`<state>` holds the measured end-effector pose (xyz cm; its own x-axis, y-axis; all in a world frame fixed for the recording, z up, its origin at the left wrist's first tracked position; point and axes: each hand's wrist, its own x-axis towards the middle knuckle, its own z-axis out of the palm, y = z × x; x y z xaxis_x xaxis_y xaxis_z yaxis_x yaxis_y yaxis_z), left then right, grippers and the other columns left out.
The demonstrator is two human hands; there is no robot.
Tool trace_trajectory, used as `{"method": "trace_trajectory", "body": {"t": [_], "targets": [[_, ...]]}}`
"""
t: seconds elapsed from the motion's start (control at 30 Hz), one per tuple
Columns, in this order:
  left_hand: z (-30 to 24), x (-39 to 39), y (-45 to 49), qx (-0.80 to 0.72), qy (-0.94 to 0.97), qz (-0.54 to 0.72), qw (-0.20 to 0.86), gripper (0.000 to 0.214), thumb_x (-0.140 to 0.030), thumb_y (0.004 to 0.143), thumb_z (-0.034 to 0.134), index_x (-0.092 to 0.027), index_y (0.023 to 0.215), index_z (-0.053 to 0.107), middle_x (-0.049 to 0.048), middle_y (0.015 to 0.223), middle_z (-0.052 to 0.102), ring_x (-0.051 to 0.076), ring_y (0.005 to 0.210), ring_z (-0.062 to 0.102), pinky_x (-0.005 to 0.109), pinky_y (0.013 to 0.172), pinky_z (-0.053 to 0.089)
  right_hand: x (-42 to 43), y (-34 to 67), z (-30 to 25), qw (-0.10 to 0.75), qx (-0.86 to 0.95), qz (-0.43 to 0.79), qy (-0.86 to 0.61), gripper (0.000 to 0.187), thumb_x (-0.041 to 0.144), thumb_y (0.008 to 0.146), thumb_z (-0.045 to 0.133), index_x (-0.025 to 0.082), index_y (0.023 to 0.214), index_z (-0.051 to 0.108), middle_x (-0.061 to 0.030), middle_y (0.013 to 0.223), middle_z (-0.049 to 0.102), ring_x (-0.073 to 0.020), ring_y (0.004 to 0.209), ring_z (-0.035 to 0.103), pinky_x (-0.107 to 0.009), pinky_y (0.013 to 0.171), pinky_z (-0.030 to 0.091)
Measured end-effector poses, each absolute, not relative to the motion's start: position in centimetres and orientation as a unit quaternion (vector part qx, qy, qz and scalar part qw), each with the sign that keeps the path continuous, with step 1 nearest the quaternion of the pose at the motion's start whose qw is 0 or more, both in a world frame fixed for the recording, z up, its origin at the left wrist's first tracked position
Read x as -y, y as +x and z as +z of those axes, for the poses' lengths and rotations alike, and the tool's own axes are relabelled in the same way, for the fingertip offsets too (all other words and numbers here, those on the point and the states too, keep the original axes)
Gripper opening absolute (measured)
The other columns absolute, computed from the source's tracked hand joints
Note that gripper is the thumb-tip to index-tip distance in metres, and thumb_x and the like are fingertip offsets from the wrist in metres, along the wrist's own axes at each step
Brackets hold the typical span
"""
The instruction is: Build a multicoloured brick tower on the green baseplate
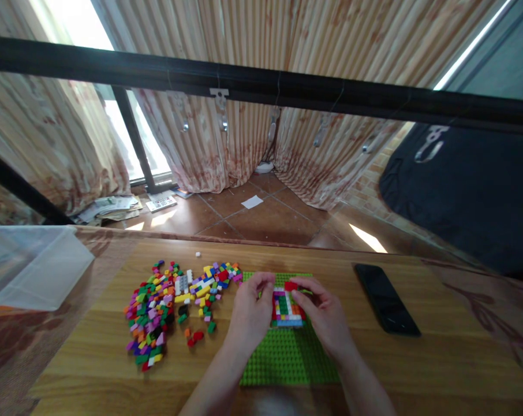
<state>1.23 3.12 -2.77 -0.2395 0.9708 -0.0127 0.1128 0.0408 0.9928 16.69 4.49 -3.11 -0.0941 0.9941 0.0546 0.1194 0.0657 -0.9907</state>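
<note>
A green studded baseplate [283,358] lies on the wooden table in front of me. On its upper part stands a low build of toy bricks [287,312] in white, green, purple, orange, red and light blue. My left hand [253,306] is curled around the build's left side, its fingertips at the upper left edge. Between the thumb and fingers of my right hand [324,312] is a red toy brick [290,286], at the build's upper right corner. Whether that brick touches the build is hard to see.
Left of the baseplate, many loose coloured bricks [151,312] are spread over the table [92,352]. A black phone [387,300] lies at the right. A translucent plastic bin [58,271] stands at the far left. A dark horizontal bar [253,86] crosses beyond the table, before curtains.
</note>
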Motion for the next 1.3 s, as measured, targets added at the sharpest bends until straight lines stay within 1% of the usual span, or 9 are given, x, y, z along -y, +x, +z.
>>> {"method": "trace_trajectory", "body": {"t": [0.17,0.33,0.57,0.7,0.97,1.07,1.17,1.3], "targets": [[-3.0,-3.0,1.3,-0.600,0.463,0.502,0.417,0.024,-0.020,0.083,0.053,-0.015,0.098,0.072,0.0099,0.098,0.074,0.021,0.087,0.068,0.031,0.077,0.052,-4.4,16.1,-3.4,0.429,0.595,0.470,-0.491,0.021,0.035,0.079,0.068,0.024,0.096,0.074,-0.0064,0.105,0.068,-0.0237,0.100,0.062,-0.039,0.091,0.047],[-3.1,-3.0,1.5,-0.590,0.471,0.504,0.420,0.024,-0.022,0.084,0.056,-0.018,0.099,0.074,0.0089,0.100,0.075,0.021,0.092,0.068,0.030,0.079,0.053,-4.5,16.1,-3.3,0.420,0.605,0.466,-0.491,0.022,0.034,0.080,0.066,0.023,0.097,0.073,-0.0065,0.103,0.069,-0.0234,0.097,0.063,-0.039,0.090,0.047],[-1.7,-2.9,1.8,-0.590,0.506,0.469,0.419,0.025,-0.023,0.085,0.053,-0.018,0.093,0.076,0.0074,0.094,0.076,0.020,0.088,0.068,0.029,0.079,0.051,-4.6,16.5,-3.0,0.408,0.612,0.478,-0.480,0.024,0.034,0.081,0.065,0.022,0.101,0.073,-0.0073,0.105,0.071,-0.0233,0.096,0.064,-0.037,0.088,0.048],[-1.4,-2.9,1.9,-0.602,0.506,0.456,0.417,0.025,-0.025,0.084,0.054,-0.016,0.089,0.076,0.0075,0.087,0.076,0.020,0.081,0.067,0.029,0.075,0.049,-4.5,16.5,-2.9,0.412,0.617,0.472,-0.477,0.023,0.034,0.083,0.064,0.023,0.100,0.073,-0.0068,0.102,0.071,-0.0228,0.095,0.064,-0.036,0.086,0.049],[-1.8,-3.3,2.1,-0.592,0.501,0.460,0.432,0.029,-0.030,0.086,0.049,-0.015,0.084,0.074,0.0053,0.077,0.071,0.017,0.069,0.061,0.024,0.060,0.043,-4.5,16.3,-3.1,0.418,0.625,0.461,-0.471,0.023,0.033,0.083,0.063,0.023,0.102,0.073,-0.0067,0.103,0.070,-0.0223,0.096,0.064,-0.037,0.088,0.049],[-1.8,-3.2,2.1,-0.592,0.505,0.456,0.432,0.028,-0.031,0.086,0.049,-0.015,0.084,0.072,0.0037,0.074,0.068,0.015,0.067,0.058,0.023,0.058,0.041,-4.5,16.3,-2.9,0.418,0.631,0.454,-0.470,0.023,0.033,0.084,0.062,0.023,0.102,0.074,-0.0067,0.102,0.070,-0.0222,0.096,0.064,-0.037,0.087,0.049],[-1.8,-3.2,2.0,-0.591,0.516,0.452,0.424,0.027,-0.032,0.085,0.050,-0.016,0.079,0.071,0.0023,0.069,0.065,0.015,0.064,0.055,0.022,0.056,0.039,-4.5,16.2,-2.7,0.415,0.637,0.449,-0.469,0.023,0.032,0.085,0.061,0.024,0.102,0.074,-0.0065,0.102,0.070,-0.0219,0.096,0.064,-0.037,0.087,0.049],[-1.7,-3.2,1.9,-0.589,0.523,0.453,0.417,0.028,-0.033,0.084,0.051,-0.016,0.076,0.071,0.0020,0.067,0.064,0.014,0.063,0.054,0.022,0.055,0.038,-4.5,16.1,-2.7,0.417,0.636,0.445,-0.472,0.023,0.032,0.085,0.060,0.024,0.102,0.074,-0.0060,0.101,0.070,-0.0214,0.095,0.064,-0.036,0.086,0.049]]}}
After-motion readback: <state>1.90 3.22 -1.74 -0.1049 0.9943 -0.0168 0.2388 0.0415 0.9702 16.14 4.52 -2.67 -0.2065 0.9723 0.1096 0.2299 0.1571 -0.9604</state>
